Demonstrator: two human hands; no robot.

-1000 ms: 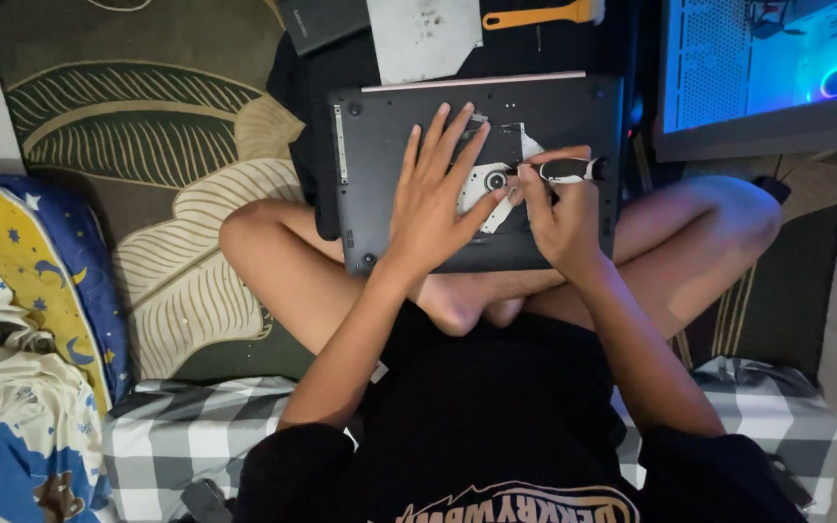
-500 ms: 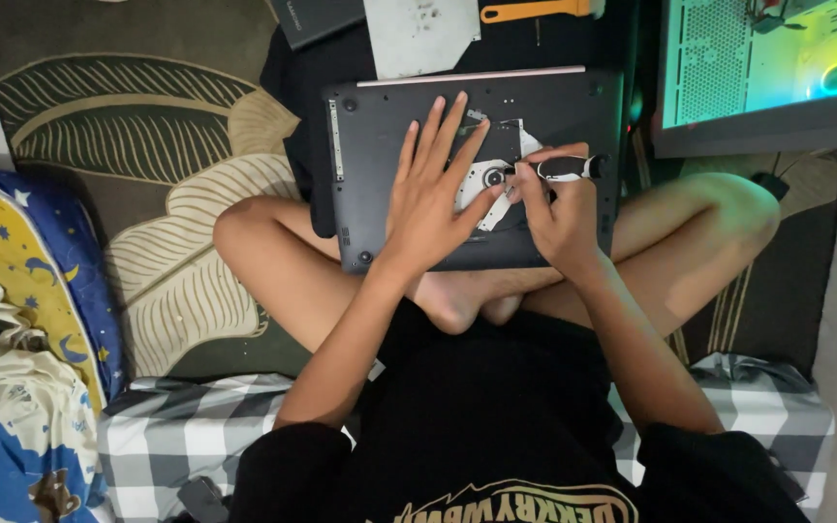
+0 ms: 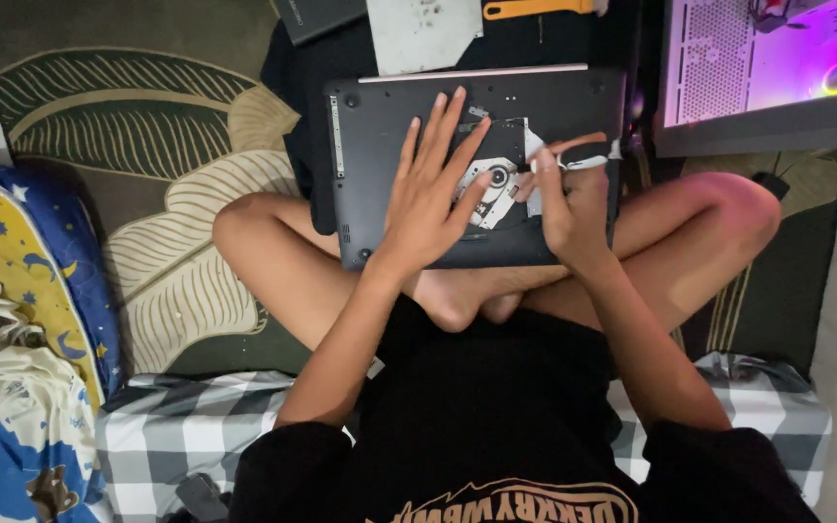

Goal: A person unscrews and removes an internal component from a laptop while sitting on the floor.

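Person sits cross-legged on a leaf-pattern rug [image 3: 147, 145], dark laptop [image 3: 380, 145] upside down across the shins, bottom panel facing up. An optical drive [image 3: 494, 184] with its silver hub exposed sits in the right half of the laptop base, between the two hands.

Left hand [image 3: 428, 199] lies flat, fingers spread wide, palm pressing the laptop base just left of the drive; nothing is gripped, it only pins the chassis down. Right hand [image 3: 569, 208] is closed in a pinch on a small tool with an orange part [image 3: 573, 145], tip seemingly at the drive's right edge; exact contact point too small to tell.

To do this well, judging by the pose: keep the flat hand's weight steady so the laptop doesn't rock on the legs, keep the tool shallow against the drive edge, use light force so nothing slips onto the hub or scratches the panel.

Far side: a grey metal plate [image 3: 423, 34], an orange-handled tool [image 3: 535, 8], a dark flat case [image 3: 317, 15]. Far right, a lit computer case [image 3: 767, 68] glowing pink. Near left, patterned bedding [image 3: 21, 291] and checked cloth [image 3: 176, 426].
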